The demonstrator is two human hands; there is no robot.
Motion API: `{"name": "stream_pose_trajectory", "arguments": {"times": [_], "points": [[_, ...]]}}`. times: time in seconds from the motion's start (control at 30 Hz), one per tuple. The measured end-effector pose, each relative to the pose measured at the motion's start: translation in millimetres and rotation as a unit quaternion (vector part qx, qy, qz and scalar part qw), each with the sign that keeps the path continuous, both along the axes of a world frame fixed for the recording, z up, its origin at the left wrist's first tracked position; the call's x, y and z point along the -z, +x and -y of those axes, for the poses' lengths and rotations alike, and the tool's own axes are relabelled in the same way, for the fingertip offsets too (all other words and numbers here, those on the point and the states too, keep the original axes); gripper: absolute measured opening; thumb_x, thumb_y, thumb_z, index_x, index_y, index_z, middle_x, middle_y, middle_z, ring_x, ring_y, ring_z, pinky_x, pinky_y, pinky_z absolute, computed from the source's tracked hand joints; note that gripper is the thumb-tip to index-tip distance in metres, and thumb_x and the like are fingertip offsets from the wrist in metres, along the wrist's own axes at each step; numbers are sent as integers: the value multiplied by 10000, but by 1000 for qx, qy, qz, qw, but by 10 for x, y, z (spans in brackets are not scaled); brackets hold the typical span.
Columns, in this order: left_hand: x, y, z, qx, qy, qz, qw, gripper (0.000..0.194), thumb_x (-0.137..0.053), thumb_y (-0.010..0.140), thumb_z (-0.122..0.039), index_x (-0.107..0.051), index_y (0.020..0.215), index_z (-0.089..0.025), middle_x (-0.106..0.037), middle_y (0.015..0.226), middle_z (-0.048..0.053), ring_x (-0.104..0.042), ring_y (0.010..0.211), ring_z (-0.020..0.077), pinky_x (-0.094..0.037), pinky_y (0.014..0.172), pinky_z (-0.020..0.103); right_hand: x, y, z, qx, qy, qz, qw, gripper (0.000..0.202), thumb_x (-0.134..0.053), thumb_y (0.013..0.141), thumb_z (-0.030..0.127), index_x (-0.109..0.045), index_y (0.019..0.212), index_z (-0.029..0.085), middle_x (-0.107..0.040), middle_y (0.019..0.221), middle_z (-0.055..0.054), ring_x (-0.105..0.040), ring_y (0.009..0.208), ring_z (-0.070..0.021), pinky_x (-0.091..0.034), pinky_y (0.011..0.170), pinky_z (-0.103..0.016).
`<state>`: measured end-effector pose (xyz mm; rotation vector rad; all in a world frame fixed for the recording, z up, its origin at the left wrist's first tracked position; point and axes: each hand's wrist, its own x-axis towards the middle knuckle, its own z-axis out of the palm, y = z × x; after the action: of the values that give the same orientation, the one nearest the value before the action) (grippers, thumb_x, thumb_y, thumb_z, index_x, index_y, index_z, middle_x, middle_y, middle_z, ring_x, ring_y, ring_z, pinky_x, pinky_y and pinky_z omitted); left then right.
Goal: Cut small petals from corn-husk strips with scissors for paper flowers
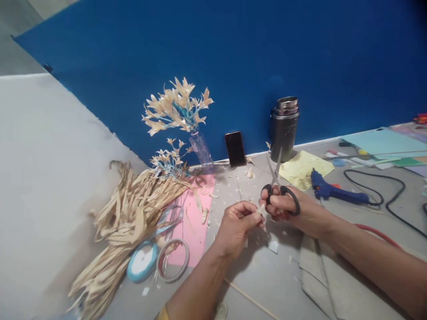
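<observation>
Between the thumb and fingers of my left hand (pixel 238 224) is a small pale piece of corn husk (pixel 260 209). My right hand (pixel 290 206) is closed around the black-handled scissors (pixel 275 180), fingers through the loops. The scissor blades point up and away from me, parted in a narrow V, clear of the husk piece. Both hands are close together above the grey table (pixel 287 280), which is strewn with small husk scraps. A white paper scrap (pixel 273 246) lies just below the hands.
Left are dried corn husks (pixel 133 213), blue ribbon (pixel 143 262), a tape roll (pixel 172 261) and pink paper (pixel 190 226). Husk flowers (pixel 180 106) stand in a clear bottle (pixel 202 153). Behind are a phone (pixel 235 149) and a flask (pixel 284 129); right, a blue glue gun (pixel 336 191) with its cord.
</observation>
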<state>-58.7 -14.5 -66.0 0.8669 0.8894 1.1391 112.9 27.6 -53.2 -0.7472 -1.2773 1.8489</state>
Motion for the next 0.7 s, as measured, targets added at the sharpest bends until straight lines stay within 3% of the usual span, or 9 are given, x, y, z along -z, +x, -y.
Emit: {"name": "stream_pose_trajectory", "arguments": {"times": [0.2, 0.33, 0.4, 0.5, 0.6, 0.7], "points": [[58, -3, -1, 9, 17, -67, 998, 249, -851, 618, -313, -680, 685, -145, -641, 623, 17, -564, 583, 110, -427, 637, 261, -27, -5, 30, 23, 63, 129, 989, 253, -789, 645, 262, -628, 816, 169, -574, 666, 31, -455, 598, -110, -323, 539, -225], [16, -43, -49, 19, 27, -79, 996, 246, -855, 598, -296, -685, 678, -137, -656, 626, 31, -559, 575, 104, -419, 606, 245, -52, 40, -11, -16, 40, 74, 996, 177, -738, 695, 259, -631, 793, 158, -513, 591, 42, -398, 538, -91, -277, 500, -224], [-33, -91, -142, -14, 25, -104, 994, 243, -844, 601, -296, -685, 690, -135, -663, 629, 36, -548, 546, 100, -411, 571, 240, -67, 100, -98, 37, 1, 9, 999, 184, -744, 682, 251, -613, 776, 163, -476, 588, 52, -359, 516, -80, -270, 481, -219], [-98, -166, -397, -92, 40, -197, 975, 197, -782, 662, -299, -692, 709, -130, -684, 687, 54, -525, 516, 89, -409, 532, 239, -67, 218, -293, 166, -29, -47, 985, 263, -787, 616, 247, -583, 768, 181, -427, 610, 68, -335, 527, -77, -273, 460, -199], [-85, -163, -775, -146, 56, -299, 941, 92, -717, 720, -222, -697, 714, -132, -678, 698, 45, -538, 539, 94, -413, 530, 235, -12, 304, -461, 221, -27, -40, 974, 291, -790, 594, 280, -559, 745, 190, -438, 636, 63, -337, 528, -75, -249, 432, -183], [30, -49, -1195, -162, 50, -358, 918, 38, -711, 736, -149, -688, 721, -122, -630, 638, 21, -552, 563, 106, -444, 569, 246, 56, 317, -523, 244, -23, -15, 969, 287, -794, 570, 289, -566, 710, 182, -459, 626, 53, -361, 527, -78, -251, 417, -182]]}}
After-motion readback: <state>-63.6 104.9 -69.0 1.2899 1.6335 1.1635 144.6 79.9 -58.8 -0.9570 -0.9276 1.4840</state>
